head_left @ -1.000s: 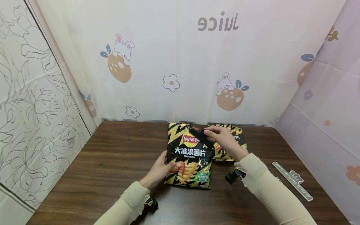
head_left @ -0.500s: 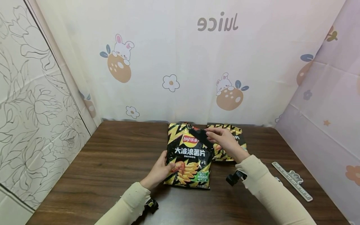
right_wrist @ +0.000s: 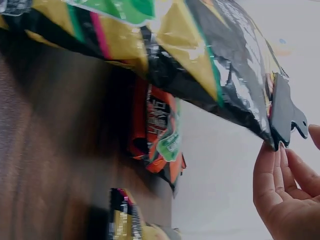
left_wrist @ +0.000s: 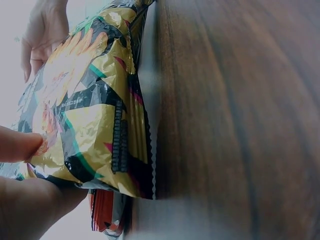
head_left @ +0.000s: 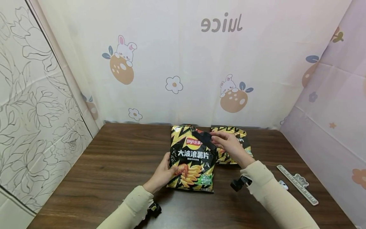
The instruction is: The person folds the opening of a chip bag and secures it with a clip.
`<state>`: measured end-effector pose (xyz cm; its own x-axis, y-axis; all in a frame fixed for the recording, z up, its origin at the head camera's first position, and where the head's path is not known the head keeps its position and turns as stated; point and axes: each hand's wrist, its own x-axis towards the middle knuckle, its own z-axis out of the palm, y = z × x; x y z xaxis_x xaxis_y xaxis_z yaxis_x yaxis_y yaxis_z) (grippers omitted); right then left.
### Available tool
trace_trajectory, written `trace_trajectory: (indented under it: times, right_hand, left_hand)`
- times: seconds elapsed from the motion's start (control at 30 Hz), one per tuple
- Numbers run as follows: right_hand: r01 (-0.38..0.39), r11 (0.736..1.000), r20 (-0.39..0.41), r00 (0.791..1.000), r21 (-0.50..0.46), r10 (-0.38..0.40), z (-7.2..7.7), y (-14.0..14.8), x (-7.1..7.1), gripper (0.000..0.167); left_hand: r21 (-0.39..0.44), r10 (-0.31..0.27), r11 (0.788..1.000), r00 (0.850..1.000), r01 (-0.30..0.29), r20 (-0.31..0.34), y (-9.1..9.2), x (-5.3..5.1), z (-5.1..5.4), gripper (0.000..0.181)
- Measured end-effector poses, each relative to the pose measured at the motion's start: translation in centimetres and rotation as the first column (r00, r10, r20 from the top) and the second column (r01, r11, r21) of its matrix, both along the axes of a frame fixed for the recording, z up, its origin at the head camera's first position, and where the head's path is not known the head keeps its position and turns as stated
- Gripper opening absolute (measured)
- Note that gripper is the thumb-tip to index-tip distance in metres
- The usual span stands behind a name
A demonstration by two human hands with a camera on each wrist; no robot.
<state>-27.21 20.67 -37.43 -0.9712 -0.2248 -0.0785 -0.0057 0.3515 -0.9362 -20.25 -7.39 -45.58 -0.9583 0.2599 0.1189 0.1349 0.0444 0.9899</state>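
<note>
A black and yellow Lay's potato chip bag [head_left: 190,160] leans back, tilted, in the middle of the table. My left hand [head_left: 163,173] grips its lower left edge, thumb on the front and fingers behind. A black bag clip [head_left: 204,138] sits slantwise across the bag's upper right corner. Right beside the clip is my right hand [head_left: 228,146]. In the right wrist view, the fingertips [right_wrist: 270,150] touch the lower end of the clip, with the fingers nearly straight and the thumb apart from the clip's tab.
Behind to the right lies a second yellow and black chip bag [head_left: 234,152], partly hidden. An orange-red packet [right_wrist: 157,120] stands behind the front bag. A white ruler [head_left: 297,184] and a small white piece [head_left: 283,184] lie on the right of the wooden table [head_left: 114,165].
My right hand has shifted slightly right and down, its fingers easing off the clip. The clip stays on the bag's corner. My left hand and the bag hold still.
</note>
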Motion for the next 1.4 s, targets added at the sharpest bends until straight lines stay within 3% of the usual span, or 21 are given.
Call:
trace_trajectory:
  times: [0.33,0.63,0.93,1.4]
  right_hand:
    - [0.005,0.992,0.087,0.996,-0.128,0.006,-2.5,-0.3,1.4,0.062]
    - [0.033,0.987,0.184,0.983,-0.160,-0.003,-4.2,-1.5,3.2,0.072]
    - [-0.057,0.983,0.165,0.983,-0.175,0.086,-5.4,-2.3,4.7,0.074]
    - [-0.047,0.983,0.147,0.986,-0.180,0.074,-5.9,-3.4,4.5,0.075]
  left_hand:
    - [0.025,-0.004,1.000,1.000,0.004,0.001,0.0,0.1,0.2,0.061]
    - [-0.003,0.007,1.000,1.000,-0.007,-0.011,-0.3,0.1,0.3,0.057]
    - [-0.035,0.041,0.999,0.999,-0.040,0.026,-0.8,0.0,0.5,0.057]
    - [-0.012,0.076,0.997,0.995,-0.075,0.069,-1.4,-0.3,0.5,0.056]
